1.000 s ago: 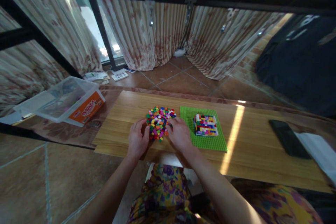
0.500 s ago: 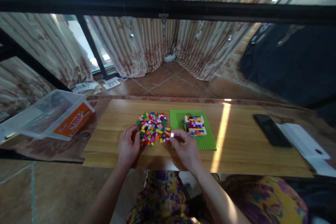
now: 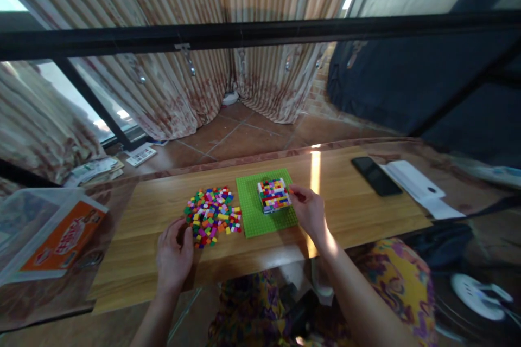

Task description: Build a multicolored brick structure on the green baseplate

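My right hand (image 3: 309,209) is at the right side of a block built of many-coloured toy bricks (image 3: 274,195), thumb and forefinger pinched together. The small white toy brick seen in that pinch a moment ago is hardly visible now at the fingertips. The built block stands on a green studded baseplate (image 3: 252,219). My left hand (image 3: 175,255) rests at the lower left edge of a loose pile of small coloured bricks (image 3: 211,214), fingers curled and thumb apart, with nothing seen between them.
The wooden board (image 3: 142,227) carries the pile and baseplate. A clear plastic box (image 3: 44,200) with an orange label stands at the left. A black phone (image 3: 376,176) and a white object (image 3: 413,179) lie at the right. A dark bar (image 3: 244,35) crosses beyond the board.
My right hand has gone from the edge of the pile to the right side of the built block. My left hand stays by the pile. The camera view has turned right.
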The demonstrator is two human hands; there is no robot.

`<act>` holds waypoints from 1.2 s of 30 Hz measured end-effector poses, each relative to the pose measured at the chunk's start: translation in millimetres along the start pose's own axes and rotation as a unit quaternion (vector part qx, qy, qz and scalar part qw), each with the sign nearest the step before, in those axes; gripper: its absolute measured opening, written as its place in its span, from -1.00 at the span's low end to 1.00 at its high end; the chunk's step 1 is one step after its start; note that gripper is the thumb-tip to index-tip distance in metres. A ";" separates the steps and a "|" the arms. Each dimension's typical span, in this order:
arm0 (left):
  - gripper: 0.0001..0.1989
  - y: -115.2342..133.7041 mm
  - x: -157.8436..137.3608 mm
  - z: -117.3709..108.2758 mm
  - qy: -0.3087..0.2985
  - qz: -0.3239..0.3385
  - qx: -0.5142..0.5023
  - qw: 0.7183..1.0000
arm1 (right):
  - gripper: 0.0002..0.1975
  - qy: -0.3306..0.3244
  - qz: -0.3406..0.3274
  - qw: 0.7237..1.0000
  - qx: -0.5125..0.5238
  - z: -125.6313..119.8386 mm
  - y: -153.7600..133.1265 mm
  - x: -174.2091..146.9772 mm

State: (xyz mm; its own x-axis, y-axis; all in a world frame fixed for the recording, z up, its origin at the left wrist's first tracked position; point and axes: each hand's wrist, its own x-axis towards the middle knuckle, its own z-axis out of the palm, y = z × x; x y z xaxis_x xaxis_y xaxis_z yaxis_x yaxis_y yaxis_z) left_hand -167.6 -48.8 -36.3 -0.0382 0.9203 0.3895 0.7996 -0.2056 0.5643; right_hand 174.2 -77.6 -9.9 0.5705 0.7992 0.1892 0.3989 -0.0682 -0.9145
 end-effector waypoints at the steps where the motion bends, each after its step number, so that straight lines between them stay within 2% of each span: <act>1: -0.66 -0.3 0.2 -0.1 -0.001 0.000 0.000 1.000 | -0.73 -0.004 -0.005 1.000 -0.027 2.3 -1.0 2.8; 4: -0.66 -0.8 0.6 -0.5 -0.005 0.000 0.003 1.000 | -0.73 -0.007 -0.004 0.996 -0.084 6.7 -5.2 8.3; 10: -0.67 -0.7 1.0 -0.3 -0.004 0.005 0.012 1.000 | -0.72 0.006 0.001 0.992 -0.128 9.4 -17.1 7.4; 17: -0.69 -0.8 1.0 0.8 0.003 0.020 0.018 1.000 | -0.72 0.009 -0.057 0.963 -0.264 13.7 -26.2 0.2; 21: -0.68 0.6 0.5 0.1 -0.001 0.015 0.017 1.000 | -0.71 -0.002 -0.068 0.959 -0.277 13.6 -26.6 0.2; 25: -0.68 2.6 0.4 -0.6 -0.004 0.010 0.017 1.000 | -0.68 -0.008 -0.061 0.974 -0.217 11.6 -22.3 -1.8; 29: -0.71 4.9 0.4 -0.5 0.000 0.010 0.006 1.000 | -0.58 -0.010 -0.007 0.997 -0.070 10.4 -10.5 1.9; 32: -0.73 6.2 0.3 -0.3 0.008 0.015 0.008 1.000 | -0.55 -0.006 0.055 0.997 0.046 12.2 -1.4 12.0; 36: -0.74 6.2 0.0 0.0 0.012 0.017 0.011 1.000 | -0.54 0.000 0.094 0.990 0.102 18.3 3.9 23.8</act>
State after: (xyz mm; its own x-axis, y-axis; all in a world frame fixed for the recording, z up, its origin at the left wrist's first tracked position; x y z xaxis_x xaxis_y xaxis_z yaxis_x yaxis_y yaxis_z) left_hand -162.6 -50.2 -32.8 -0.0252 0.9043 0.4262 0.8136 -0.2292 0.5344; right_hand 176.2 -48.0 -15.5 0.6204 0.7842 0.0093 0.1334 -0.0938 -0.9866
